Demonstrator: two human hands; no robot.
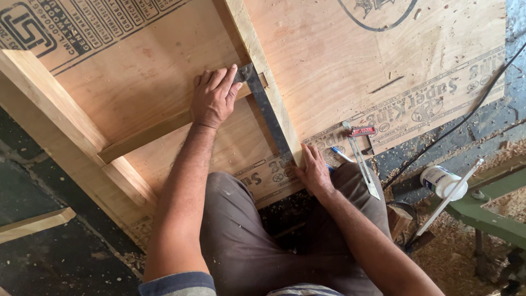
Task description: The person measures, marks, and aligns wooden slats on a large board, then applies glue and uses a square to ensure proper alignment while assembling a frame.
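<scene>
Knees in brown trousers (246,241) nearest, at plywood sheet (339,60) near edge. Left hand (213,97) flat, fingers spread, pressing steel square (267,112) against wooden batten (257,49). Right hand (314,170) flat on blade's lower end, grasping nothing.

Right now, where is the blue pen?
In the head view, the blue pen lies on the plywood sheet, just right of the right hand and left of the red-headed sliding bevel.
</scene>
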